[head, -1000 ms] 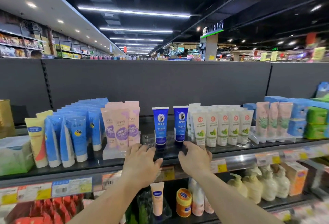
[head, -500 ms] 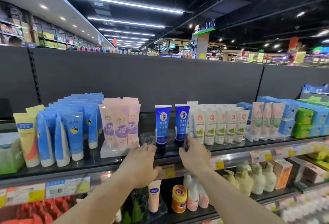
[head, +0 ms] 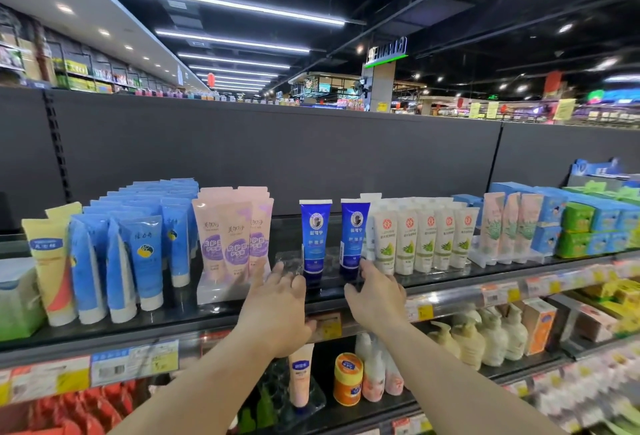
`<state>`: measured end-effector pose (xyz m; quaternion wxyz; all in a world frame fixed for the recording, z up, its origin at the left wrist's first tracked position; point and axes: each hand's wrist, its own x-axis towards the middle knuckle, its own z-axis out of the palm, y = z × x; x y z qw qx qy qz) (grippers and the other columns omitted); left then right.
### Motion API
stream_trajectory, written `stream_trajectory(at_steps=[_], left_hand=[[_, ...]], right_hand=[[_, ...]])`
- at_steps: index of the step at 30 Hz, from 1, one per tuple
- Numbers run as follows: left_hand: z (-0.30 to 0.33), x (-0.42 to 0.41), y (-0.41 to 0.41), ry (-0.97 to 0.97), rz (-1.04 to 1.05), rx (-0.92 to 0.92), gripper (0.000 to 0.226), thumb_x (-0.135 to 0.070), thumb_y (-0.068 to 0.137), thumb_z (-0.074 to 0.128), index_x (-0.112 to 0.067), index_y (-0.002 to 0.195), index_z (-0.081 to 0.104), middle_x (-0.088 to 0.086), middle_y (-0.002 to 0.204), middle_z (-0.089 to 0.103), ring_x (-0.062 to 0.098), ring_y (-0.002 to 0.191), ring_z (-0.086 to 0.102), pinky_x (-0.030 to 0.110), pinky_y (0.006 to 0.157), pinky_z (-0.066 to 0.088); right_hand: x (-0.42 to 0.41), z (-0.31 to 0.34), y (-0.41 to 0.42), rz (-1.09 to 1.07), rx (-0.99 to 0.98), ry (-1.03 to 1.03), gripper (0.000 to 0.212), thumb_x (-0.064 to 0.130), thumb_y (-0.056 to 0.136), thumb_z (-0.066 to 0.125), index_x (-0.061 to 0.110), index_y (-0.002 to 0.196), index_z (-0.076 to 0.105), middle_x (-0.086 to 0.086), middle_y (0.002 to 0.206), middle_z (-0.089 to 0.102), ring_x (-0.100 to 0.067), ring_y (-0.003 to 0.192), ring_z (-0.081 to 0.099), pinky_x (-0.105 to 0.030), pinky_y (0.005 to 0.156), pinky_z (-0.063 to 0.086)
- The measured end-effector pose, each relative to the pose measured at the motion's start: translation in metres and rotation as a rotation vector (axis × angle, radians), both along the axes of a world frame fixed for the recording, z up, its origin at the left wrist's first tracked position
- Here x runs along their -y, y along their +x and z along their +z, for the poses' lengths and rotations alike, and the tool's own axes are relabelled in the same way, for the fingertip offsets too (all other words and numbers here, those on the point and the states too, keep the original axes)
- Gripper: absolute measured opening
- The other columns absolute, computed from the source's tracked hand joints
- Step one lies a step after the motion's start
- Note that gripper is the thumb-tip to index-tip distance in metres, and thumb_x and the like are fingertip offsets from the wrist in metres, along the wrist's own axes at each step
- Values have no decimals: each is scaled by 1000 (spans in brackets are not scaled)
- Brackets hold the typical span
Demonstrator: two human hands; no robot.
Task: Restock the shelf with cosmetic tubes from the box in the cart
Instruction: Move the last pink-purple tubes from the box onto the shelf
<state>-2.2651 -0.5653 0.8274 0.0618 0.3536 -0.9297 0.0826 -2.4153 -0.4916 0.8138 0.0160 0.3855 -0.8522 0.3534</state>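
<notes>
Two dark blue cosmetic tubes (head: 314, 237) (head: 353, 235) stand cap-down in a clear plastic tray (head: 289, 261) on the top shelf (head: 180, 320), between pink tubes and white tubes. My left hand (head: 277, 306) lies with fairly straight fingers on the tray's left front part, its thumb down at the shelf's edge. My right hand (head: 375, 292) holds the tray's right front corner, with the fingers by the foot of the right blue tube and the thumb at the front. The box and the cart are out of view.
Light blue tubes (head: 138, 247) and pink tubes (head: 235, 244) fill the shelf to the left, white tubes (head: 422, 237) and blue and green boxes (head: 588, 227) to the right. A dark back panel (head: 311, 157) rises behind. The lower shelf holds pump bottles (head: 485, 341) and an orange jar (head: 348, 379).
Both hands have stayed at the clear tray, the fingers reaching a little further in toward the blue tubes. The camera has tilted slightly; the tubes stand as before.
</notes>
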Motion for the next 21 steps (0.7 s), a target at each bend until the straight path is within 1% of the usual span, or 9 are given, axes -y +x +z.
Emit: stream_trajectory(at_steps=[5, 8, 10, 14, 16, 17, 19, 21], left_hand=[[-9, -5, 0, -38, 41, -22, 76, -60, 91, 44, -18, 151, 23, 6, 159, 26, 27, 150, 11, 57, 118, -10], [-10, -6, -1, -46, 67, -35, 77, -60, 90, 43, -18, 151, 22, 6, 159, 26, 27, 150, 10, 56, 118, -11], [-11, -6, -1, -58, 90, -37, 78, -62, 90, 42, -18, 151, 22, 6, 158, 27, 27, 150, 10, 57, 118, -11], [-9, -12, -5, -74, 162, -46, 81, -67, 86, 43, -20, 150, 26, 4, 158, 29, 25, 150, 13, 56, 119, -10], [-7, -17, -11, -60, 219, -67, 81, -69, 84, 44, -20, 148, 30, 3, 157, 31, 25, 149, 15, 55, 120, -6], [-5, -20, -16, -54, 252, -97, 81, -70, 83, 44, -21, 146, 33, 2, 154, 34, 25, 148, 18, 54, 121, -2], [-3, -30, -28, -71, 311, -169, 76, -72, 83, 42, -22, 140, 39, 1, 148, 41, 24, 143, 27, 51, 121, 7], [-1, -47, -48, -110, 357, -228, 69, -72, 85, 39, -23, 133, 45, 0, 140, 47, 22, 135, 37, 47, 119, 18]], right_hand=[[0, -1, 0, 2, 5, 12, 38, 33, 91, 61, 35, 127, 49, 12, 126, 59, -16, 122, 52, -44, 110, 33], [1, -1, -3, 31, 7, 10, 37, 34, 91, 60, 37, 126, 49, 11, 127, 60, -17, 124, 51, -44, 111, 30], [-1, -1, -5, 49, 9, 23, 40, 35, 92, 58, 36, 131, 47, 10, 129, 59, -18, 126, 49, -44, 112, 28], [-5, 1, -11, 125, 28, 57, 51, 37, 95, 55, 34, 143, 38, 9, 138, 54, -19, 135, 42, -45, 116, 22], [-8, 1, -16, 184, 33, 65, 52, 38, 96, 53, 33, 145, 36, 9, 140, 53, -19, 136, 41, -44, 116, 22], [-9, 1, -19, 222, 40, 63, 51, 39, 97, 52, 32, 145, 37, 8, 139, 53, -19, 135, 41, -44, 116, 24], [-15, 0, -29, 298, 69, 28, 52, 39, 96, 54, 31, 145, 38, 9, 139, 53, -17, 134, 43, -42, 113, 33], [-27, -1, -47, 345, 80, -24, 51, 37, 96, 57, 30, 144, 42, 10, 138, 54, -15, 131, 45, -39, 110, 40]])
